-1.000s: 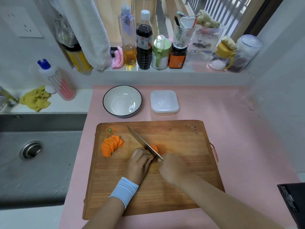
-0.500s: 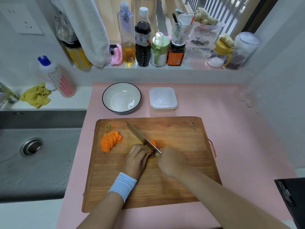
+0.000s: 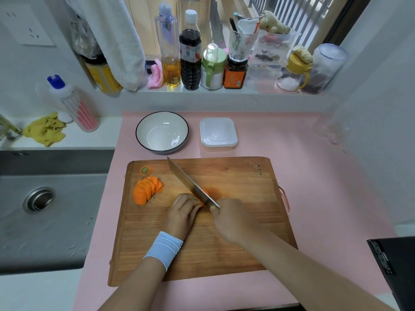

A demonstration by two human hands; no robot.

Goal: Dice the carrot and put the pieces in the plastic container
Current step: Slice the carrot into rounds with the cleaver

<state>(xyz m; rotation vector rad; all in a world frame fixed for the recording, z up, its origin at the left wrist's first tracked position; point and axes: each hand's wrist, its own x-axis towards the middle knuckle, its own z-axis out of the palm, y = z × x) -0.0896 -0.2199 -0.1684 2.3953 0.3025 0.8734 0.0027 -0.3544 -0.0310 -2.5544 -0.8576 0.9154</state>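
Carrot piece: bright orange, lying near the centre of the cutting board, mostly hidden, only a small bit showing beside the blade. Left hand: coming in from 7 o'clock, wearing a pale blue wristband, its curled fingers pressing down on the carrot piece with the knuckles against the blade. Right hand: coming in from 5 o'clock, clenching the handle of the knife, whose blade is pointing toward 11 o'clock and resting on the carrot piece. Carrot slices: thin orange ovals, overlapping in a fan at 10 o'clock on the board. Carrot end: a round stub with a greenish centre, sitting in the board's 11 o'clock corner. Plastic container: square, whitish, standing just past the board at 12 o'clock on the pink mat. Bowl: white with a dark rim, sitting at 9 o'clock from the container.
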